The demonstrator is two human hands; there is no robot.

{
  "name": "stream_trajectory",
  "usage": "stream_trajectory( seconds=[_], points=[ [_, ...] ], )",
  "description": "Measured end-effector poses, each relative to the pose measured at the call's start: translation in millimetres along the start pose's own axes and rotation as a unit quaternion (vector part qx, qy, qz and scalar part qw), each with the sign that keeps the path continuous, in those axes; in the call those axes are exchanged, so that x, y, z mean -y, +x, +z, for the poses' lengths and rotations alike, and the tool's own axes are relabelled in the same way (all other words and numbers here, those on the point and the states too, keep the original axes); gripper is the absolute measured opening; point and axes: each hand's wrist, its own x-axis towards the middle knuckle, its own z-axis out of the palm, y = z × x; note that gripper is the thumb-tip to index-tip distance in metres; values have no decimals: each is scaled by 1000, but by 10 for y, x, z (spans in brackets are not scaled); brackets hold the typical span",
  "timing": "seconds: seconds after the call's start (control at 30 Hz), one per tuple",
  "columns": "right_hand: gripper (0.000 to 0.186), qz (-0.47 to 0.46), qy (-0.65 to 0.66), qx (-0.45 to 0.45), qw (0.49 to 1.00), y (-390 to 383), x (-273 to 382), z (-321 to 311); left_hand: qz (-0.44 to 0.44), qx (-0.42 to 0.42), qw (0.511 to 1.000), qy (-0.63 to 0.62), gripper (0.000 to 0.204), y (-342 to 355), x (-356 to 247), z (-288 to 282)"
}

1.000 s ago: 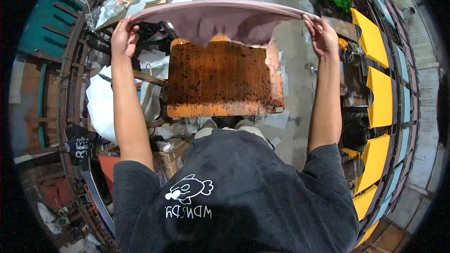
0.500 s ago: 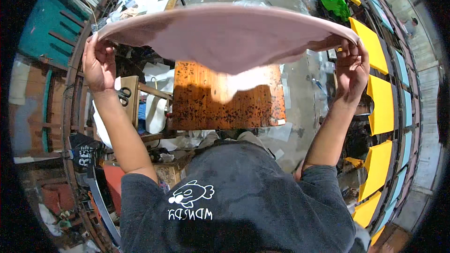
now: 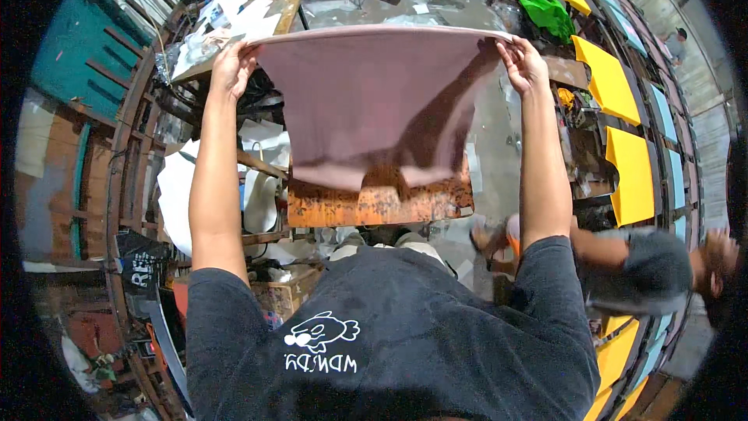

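A mauve piece of fabric (image 3: 366, 101) hangs stretched between my two raised hands. My left hand (image 3: 232, 68) pinches its upper left corner, and my right hand (image 3: 523, 66) pinches the upper right one. Both arms reach forward. The cloth falls in front of a wooden board (image 3: 343, 210) with dark specks, hiding most of it; only the near strip shows below the hem. Shadows fall across the right side and lower part of the fabric.
Yellow cut pieces (image 3: 631, 175) hang over a long rack on the right, with pale blue ones behind. Another person (image 3: 647, 265) is close on my right. A cluttered wooden table (image 3: 288, 12) stands far left; green plastic (image 3: 543, 12) lies far right.
My hands have come closer together, and the fabric, earlier billowing upward in a wide arc, now hangs down over the board. A person has appeared at my right.
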Motion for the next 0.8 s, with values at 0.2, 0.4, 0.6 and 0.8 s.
stream_trajectory(
  seconds=[0.2, 0.4, 0.6, 0.8],
  points=[
    [12, -43, 8, 37, 998, -428, 50, -100, 77, -12, 997, -14, 12, -584, 29, -34],
    [12, -1, -93, 36, 995, -1063, -382, -869, -8, -26, 999, 43, 14, -1393, 653, -281],
    [11, 78, -189, -98, 974, -2018, -1393, -1491, -124, -107, 985, 55, 10, -2216, 1846, -850],
    [11, 194, -167, -181, 949, -2613, -2220, -2400, -269, -179, 945, 51, 12, -2934, 2736, -1131]
  ],
)
